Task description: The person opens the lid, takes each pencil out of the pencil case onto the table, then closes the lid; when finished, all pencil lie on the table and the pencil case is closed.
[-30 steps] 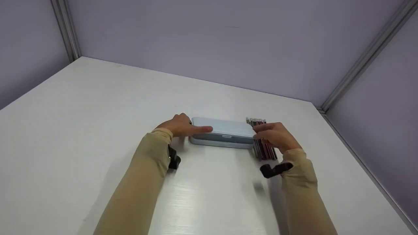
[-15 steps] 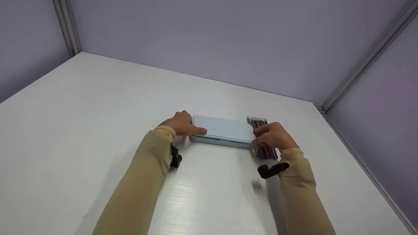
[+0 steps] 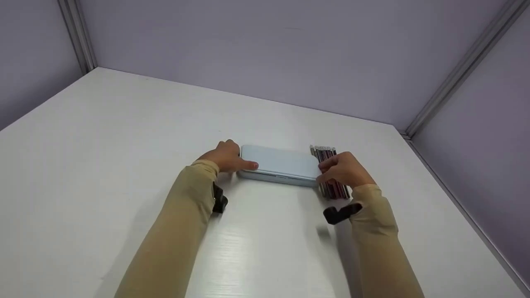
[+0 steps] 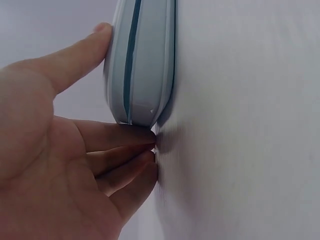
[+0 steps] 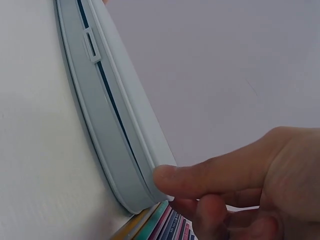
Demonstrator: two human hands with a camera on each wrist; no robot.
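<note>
A flat light-blue pencil case (image 3: pixel 281 165) lies on the white table (image 3: pixel 124 145), its lid lowered with only a thin dark gap left along the seam (image 4: pixel 131 55). My left hand (image 3: pixel 225 159) is at the case's left end, thumb (image 4: pixel 75 55) laid straight on the lid and fingers (image 4: pixel 120 137) against the end wall. At the right end my right hand (image 3: pixel 343 169) pinches the case, its thumb (image 5: pixel 210 175) pressed on the lid's corner and its fingers curled. A row of dark colour pencils (image 3: pixel 325 153) lies just right of the case, partly hidden under that hand.
Lilac partition walls close the table at the back and right, with aluminium posts (image 3: pixel 455 74) in the corners. Black wrist-camera mounts (image 3: pixel 337 213) sit on both beige sleeves. Bare table surface spreads to the left and in front of the case.
The case's lid has come down from a raised tilt to nearly flat. Both hands stayed at the ends and the left thumb drew back towards the left edge.
</note>
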